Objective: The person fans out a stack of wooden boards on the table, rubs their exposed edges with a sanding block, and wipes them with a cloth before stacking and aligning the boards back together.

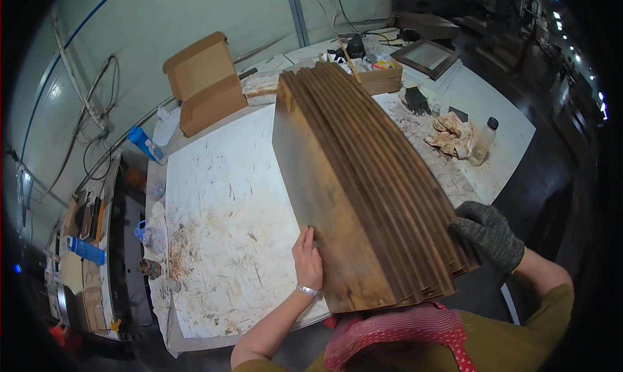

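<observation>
A thick row of dark brown wooden boards point(383, 177) stands packed face to face on the table, running away from me. Against the broad, lighter-stained face of the leftmost board point(331, 223) my bare left hand point(308, 262) lies with its fingers stretched out. My right hand point(491, 234), in a dark grey knit glove, has its fingers bent around the near right edge of the row. The right fingertips are partly hidden behind the boards. At the near end, some boards on the right stick out unevenly.
The white, stained tabletop point(220, 210) extends to the left. An open cardboard box point(207, 86) stands at the back left. Toward the right lie a crumpled brown cloth point(449, 137), a bottle with a black cap point(483, 142), a dark glove point(416, 101) and a framed panel point(425, 57).
</observation>
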`<move>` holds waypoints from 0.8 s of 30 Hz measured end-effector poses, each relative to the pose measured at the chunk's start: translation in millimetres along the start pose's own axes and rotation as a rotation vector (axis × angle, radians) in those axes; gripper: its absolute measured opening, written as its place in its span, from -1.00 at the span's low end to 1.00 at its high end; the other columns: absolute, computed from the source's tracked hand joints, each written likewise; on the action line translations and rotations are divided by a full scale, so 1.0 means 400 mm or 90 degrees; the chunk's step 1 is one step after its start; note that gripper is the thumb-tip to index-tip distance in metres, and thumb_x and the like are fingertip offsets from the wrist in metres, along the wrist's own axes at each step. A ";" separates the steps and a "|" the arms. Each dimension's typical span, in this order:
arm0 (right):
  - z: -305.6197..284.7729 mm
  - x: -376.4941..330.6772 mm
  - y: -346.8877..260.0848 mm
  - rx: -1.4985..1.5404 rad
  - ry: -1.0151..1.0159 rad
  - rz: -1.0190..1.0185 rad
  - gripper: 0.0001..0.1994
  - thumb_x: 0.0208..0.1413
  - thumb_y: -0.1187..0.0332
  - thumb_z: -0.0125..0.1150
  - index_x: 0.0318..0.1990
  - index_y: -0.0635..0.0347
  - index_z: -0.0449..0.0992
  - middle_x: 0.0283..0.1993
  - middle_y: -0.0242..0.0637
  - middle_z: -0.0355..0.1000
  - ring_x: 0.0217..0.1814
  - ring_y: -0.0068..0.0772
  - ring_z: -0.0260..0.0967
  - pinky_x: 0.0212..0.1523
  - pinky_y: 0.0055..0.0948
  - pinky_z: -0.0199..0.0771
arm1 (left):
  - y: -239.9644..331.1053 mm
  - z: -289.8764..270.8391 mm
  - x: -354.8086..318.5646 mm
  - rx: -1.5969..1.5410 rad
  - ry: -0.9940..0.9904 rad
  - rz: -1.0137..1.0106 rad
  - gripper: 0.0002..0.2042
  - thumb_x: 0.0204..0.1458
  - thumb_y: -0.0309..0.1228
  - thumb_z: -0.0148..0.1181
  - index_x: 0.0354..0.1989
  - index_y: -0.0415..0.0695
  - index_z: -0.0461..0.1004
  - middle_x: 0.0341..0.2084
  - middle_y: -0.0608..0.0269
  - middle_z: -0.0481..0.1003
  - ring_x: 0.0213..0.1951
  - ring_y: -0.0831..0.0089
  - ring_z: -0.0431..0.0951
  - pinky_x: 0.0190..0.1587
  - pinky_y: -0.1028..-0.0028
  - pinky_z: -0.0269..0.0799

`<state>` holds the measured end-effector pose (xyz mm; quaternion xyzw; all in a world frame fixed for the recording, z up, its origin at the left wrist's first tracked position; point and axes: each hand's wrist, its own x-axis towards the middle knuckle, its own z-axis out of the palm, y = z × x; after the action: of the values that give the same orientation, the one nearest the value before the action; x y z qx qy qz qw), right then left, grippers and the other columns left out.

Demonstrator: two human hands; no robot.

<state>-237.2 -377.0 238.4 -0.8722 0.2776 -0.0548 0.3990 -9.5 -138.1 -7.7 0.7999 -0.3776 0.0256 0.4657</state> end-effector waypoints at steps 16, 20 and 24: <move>0.357 0.239 0.022 0.099 -0.005 -0.249 -0.50 0.16 0.27 0.01 0.26 0.13 0.17 0.19 -0.01 0.24 0.20 -0.02 0.25 0.14 -0.24 0.29 | 0.149 -0.293 0.083 -0.393 -0.149 -0.290 -0.29 0.19 0.05 -0.15 0.34 -0.23 -0.08 0.24 0.01 0.15 0.22 0.24 0.22 0.23 0.31 0.16; 0.565 0.428 0.250 0.181 -0.112 -0.165 -0.41 0.24 0.01 -0.14 0.35 0.05 0.02 0.35 -0.08 0.07 0.37 -0.09 0.03 0.31 -0.24 0.08 | 0.150 -0.463 0.111 -0.483 -0.213 -0.500 -0.15 0.06 0.34 -0.33 0.31 -0.15 0.05 0.21 0.12 0.22 0.23 0.29 0.21 0.22 0.27 0.16; 0.556 0.436 0.177 -0.030 -0.160 -0.115 -0.21 0.11 -0.18 -0.05 0.37 0.08 -0.06 0.38 0.06 -0.05 0.43 0.04 -0.12 0.36 -0.20 -0.04 | 0.065 -0.588 0.039 -0.330 -0.136 -0.627 -0.38 0.06 0.03 0.09 0.16 -0.19 0.25 0.00 0.18 0.41 0.04 0.36 0.41 0.07 0.32 0.34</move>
<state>-51.2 -358.3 14.8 -0.9027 0.1469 0.0260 0.4035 58.5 25.2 150.3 0.7392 0.0013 -0.3694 0.5631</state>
